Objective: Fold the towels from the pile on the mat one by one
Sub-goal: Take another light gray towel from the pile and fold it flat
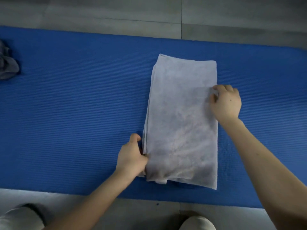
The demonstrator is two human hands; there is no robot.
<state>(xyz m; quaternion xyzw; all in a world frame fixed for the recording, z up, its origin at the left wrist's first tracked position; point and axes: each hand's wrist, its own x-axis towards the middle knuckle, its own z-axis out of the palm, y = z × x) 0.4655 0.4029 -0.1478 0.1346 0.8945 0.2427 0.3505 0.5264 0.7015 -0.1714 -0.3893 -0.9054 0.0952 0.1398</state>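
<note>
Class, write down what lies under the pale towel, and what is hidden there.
The blue mat shows all round the pale towel, so it lies beneath. Lower layers peek out at the near edge. Fingertips of the left hand are hidden there.

A pale grey towel (181, 123) lies flat on the blue ribbed mat (74, 113), right of the frame's centre. It is folded into a long narrow rectangle running from the near edge of the mat toward the far one. Layered edges show along its left side, and a small tab of cloth pokes out at the bottom. At the far left edge of the frame a darker grey pile (8, 65) sits crumpled on the same mat, well apart from the towel.
</note>
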